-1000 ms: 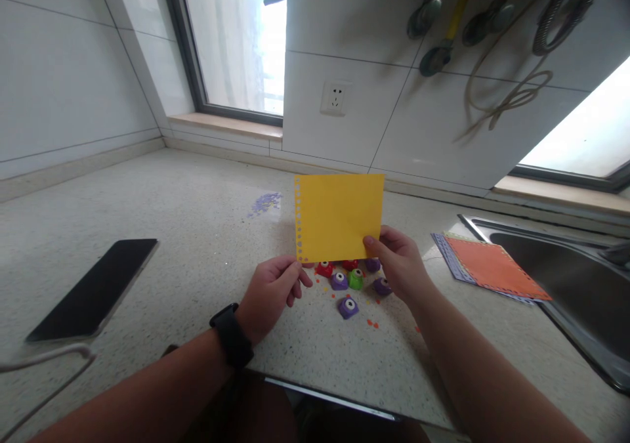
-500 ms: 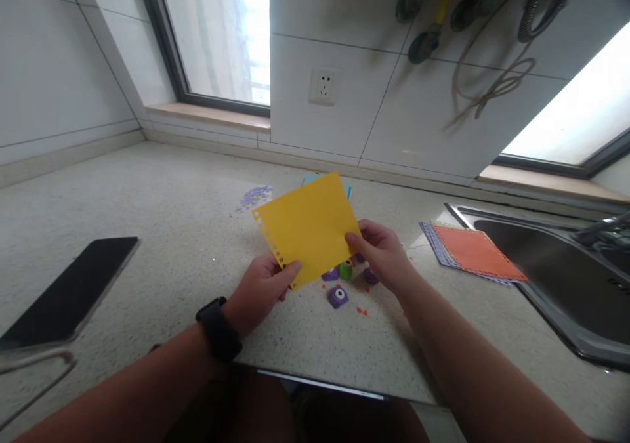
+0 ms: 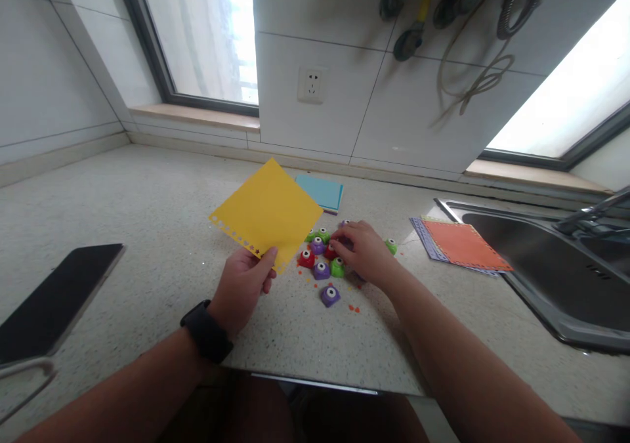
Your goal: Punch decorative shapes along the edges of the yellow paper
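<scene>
A sheet of yellow paper [image 3: 270, 210] is tilted above the counter, its lower edge punched with a row of small shaped holes. My left hand [image 3: 243, 279] pinches it at that edge, thumb on top. Over a cluster of small craft punches, my right hand [image 3: 367, 253] has its fingers bent around a red craft punch [image 3: 329, 251], which they partly cover. Around it stand another red punch [image 3: 306, 258], purple punches [image 3: 321, 271] and green punches [image 3: 337, 267]. One purple punch [image 3: 330, 295] sits apart, nearer me.
Light blue paper [image 3: 319, 192] lies behind the punches. Orange and purple sheets [image 3: 465, 245] overlap the edge of the steel sink [image 3: 551, 279] at right. A dark tablet-like slab [image 3: 62, 298] lies at left. Small orange cut-outs [image 3: 354, 309] dot the counter.
My right hand has let go of the yellow paper and moved down to the punches. My left hand has carried the sheet leftward and turned it, uncovering the punches and blue paper.
</scene>
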Motion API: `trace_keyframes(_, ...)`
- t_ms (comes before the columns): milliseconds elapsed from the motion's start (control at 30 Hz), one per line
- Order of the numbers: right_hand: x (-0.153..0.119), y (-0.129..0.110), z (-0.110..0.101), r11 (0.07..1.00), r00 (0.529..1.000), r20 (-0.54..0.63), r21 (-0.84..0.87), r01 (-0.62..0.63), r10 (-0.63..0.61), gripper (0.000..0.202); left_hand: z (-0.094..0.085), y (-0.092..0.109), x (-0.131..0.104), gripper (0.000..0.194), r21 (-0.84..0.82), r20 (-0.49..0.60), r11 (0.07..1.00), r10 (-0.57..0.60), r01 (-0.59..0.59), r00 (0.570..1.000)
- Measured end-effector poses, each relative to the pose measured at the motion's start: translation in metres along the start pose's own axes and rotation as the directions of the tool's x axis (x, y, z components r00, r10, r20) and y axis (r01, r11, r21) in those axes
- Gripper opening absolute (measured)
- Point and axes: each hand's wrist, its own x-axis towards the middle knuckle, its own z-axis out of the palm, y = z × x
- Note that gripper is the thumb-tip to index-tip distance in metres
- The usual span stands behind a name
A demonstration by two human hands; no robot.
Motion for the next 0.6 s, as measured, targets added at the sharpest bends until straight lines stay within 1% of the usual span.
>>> trace_keyframes(100, 0.000, 0.000, -0.006, 0.993, 0.995, 0.074, -0.089, 0.074, -0.067, 0.015, 0.000, 0.001, 0.000, 0.029, 0.083, 0.016, 0.996, 0.015, -0.016, 1.000)
trace_keyframes(167, 0.000, 0.001, -0.009, 0.989, 0.991, 0.105, -0.116, 0.092, -0.080, 0.019, 0.000, 0.001, -0.001, 0.030, 0.128, 0.022, 0.992, 0.020, -0.023, 1.000)
trace_keyframes(233, -0.001, 0.003, -0.010, 0.988, 0.989, 0.122, -0.125, 0.092, -0.077, 0.021, 0.000, 0.002, -0.002, 0.031, 0.167, 0.027, 0.985, 0.028, -0.032, 0.999)
trace_keyframes(367, 0.000, 0.006, -0.009, 0.994, 0.993, 0.110, -0.085, 0.061, -0.051, 0.013, -0.001, 0.003, -0.003, 0.034, 0.206, 0.031, 0.978, 0.035, -0.040, 0.999)
trace_keyframes(433, 0.001, 0.006, -0.008, 1.000, 0.997, 0.080, 0.000, 0.004, -0.004, 0.011, -0.001, 0.003, -0.002, 0.034, 0.194, 0.025, 0.980, 0.033, -0.037, 0.999)
trace_keyframes(500, 0.002, 0.003, -0.009, 0.980, 0.993, 0.022, 0.158, -0.118, 0.116, 0.012, -0.001, 0.003, -0.001, 0.033, 0.167, 0.027, 0.985, 0.028, -0.033, 0.999)
trace_keyframes(533, 0.002, 0.001, -0.009, 0.946, 0.981, -0.010, 0.267, -0.184, 0.194, 0.013, -0.001, 0.002, -0.001, 0.033, 0.151, 0.031, 0.988, 0.026, -0.030, 0.999)
trace_keyframes(567, 0.002, -0.001, -0.009, 0.889, 0.962, -0.031, 0.391, -0.236, 0.269, 0.016, -0.001, 0.002, -0.001, 0.034, 0.139, 0.036, 0.990, 0.023, -0.028, 0.999)
trace_keyframes(600, 0.003, -0.004, -0.008, 0.809, 0.942, -0.038, 0.524, -0.265, 0.333, 0.020, -0.001, 0.001, -0.001, 0.034, 0.129, 0.042, 0.991, 0.021, -0.026, 0.999)
